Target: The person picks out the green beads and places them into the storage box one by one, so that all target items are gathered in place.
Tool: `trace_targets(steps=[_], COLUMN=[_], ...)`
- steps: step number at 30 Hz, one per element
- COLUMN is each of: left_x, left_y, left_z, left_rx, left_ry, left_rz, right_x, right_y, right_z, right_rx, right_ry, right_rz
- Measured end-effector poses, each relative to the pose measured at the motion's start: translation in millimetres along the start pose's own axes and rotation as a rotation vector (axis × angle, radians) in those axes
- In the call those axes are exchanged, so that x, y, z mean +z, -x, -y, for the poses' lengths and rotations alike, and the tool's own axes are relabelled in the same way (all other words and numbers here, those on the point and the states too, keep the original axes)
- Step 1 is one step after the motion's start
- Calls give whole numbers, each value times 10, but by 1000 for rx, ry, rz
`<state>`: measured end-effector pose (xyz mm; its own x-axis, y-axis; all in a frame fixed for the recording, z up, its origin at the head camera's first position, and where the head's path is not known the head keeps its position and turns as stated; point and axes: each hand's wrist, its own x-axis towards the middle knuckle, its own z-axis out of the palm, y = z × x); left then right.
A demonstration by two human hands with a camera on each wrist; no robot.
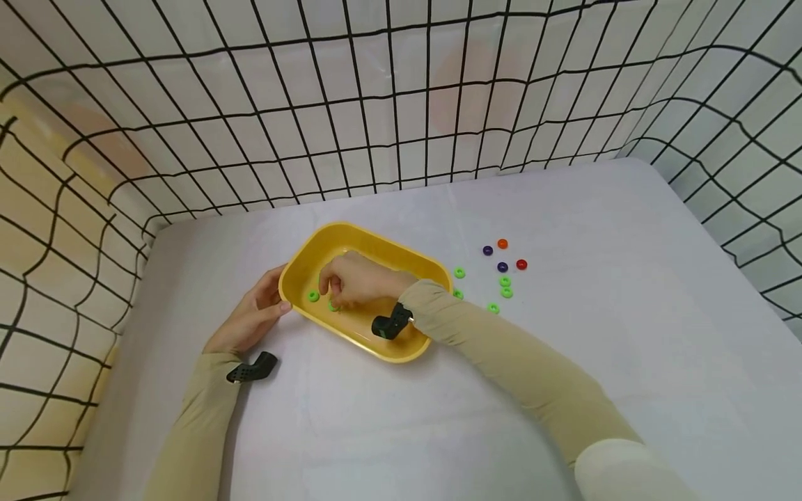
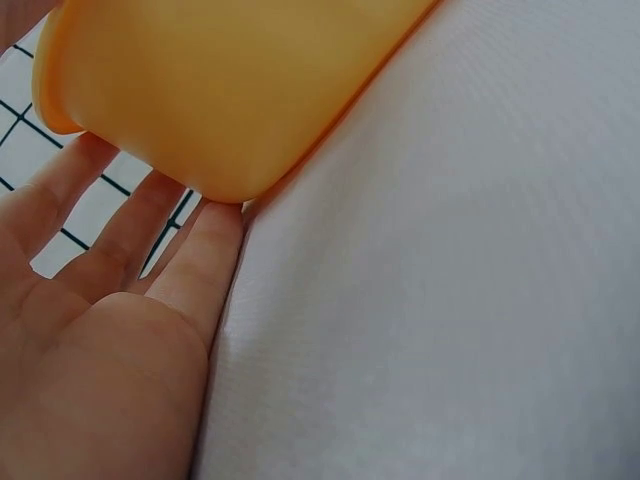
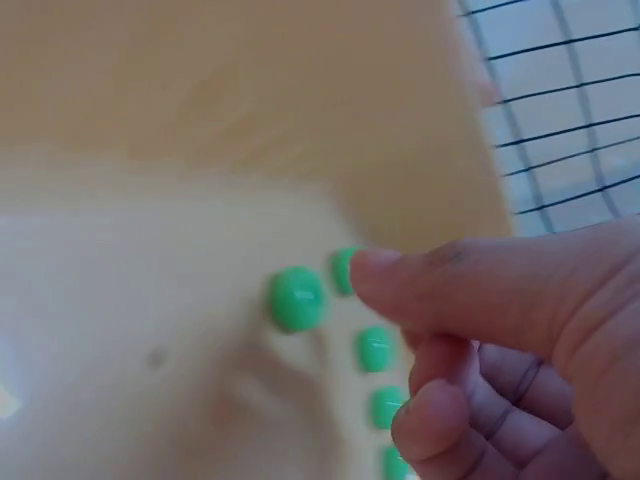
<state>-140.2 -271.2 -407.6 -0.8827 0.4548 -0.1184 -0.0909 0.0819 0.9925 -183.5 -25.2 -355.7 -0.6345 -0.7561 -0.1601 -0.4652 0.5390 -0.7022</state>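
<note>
A yellow tray [image 1: 366, 346] stands at an angle on the white table. My left hand [image 1: 253, 316] touches its left end from outside; in the left wrist view the fingers of the left hand [image 2: 120, 270] lie extended against the tray wall [image 2: 230, 100]. Inside the tray, my right hand [image 1: 363, 280] is above several green rings, with its fingers loosely bent. The right wrist view has a larger-looking green ring [image 3: 297, 298] apart from the thumb tip of the right hand [image 3: 500, 340]. Another green ring [image 3: 345, 270] is partly hidden behind that thumb; no grip on a ring is visible.
Right of the tray lie more green rings [image 1: 505, 281], two dark purple rings [image 1: 502, 267], an orange ring [image 1: 502, 243] and a red ring [image 1: 522, 264]. Black netting [image 1: 388, 97] surrounds the table's back and sides. The right forearm [image 1: 514, 355] crosses the tray's right end.
</note>
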Motion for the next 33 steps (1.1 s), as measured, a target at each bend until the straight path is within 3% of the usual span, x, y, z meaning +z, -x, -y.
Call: trace_targets(steps=[5, 9, 13, 18, 22, 28, 33], left_x=[31, 37, 34, 33, 21, 18, 26], left_y=[-3, -6, -12, -26, -15, 5, 6], left_z=[14, 18, 28, 15, 5, -1, -16], left_rx=[-18, -24, -27, -21, -30, -30, -30], left_ry=[8, 1, 0, -2, -5, 3, -1], left_rz=[-4, -13, -14, -9, -18, -21, -23], right_x=[-204, -398, -491, -483, -395, -227, -116], right_y=[208, 522, 949, 1558, 1905, 2207, 2375], right_z=[45, 5, -168, -492, -754, -1048, -1240], right_rx=[-50, -90, -89, 23, 128, 256, 316], right_ry=[-63, -88, -124, -176, -201, -250, -280], right_rz=[-90, -244, -416, -588, -674, -703, -723])
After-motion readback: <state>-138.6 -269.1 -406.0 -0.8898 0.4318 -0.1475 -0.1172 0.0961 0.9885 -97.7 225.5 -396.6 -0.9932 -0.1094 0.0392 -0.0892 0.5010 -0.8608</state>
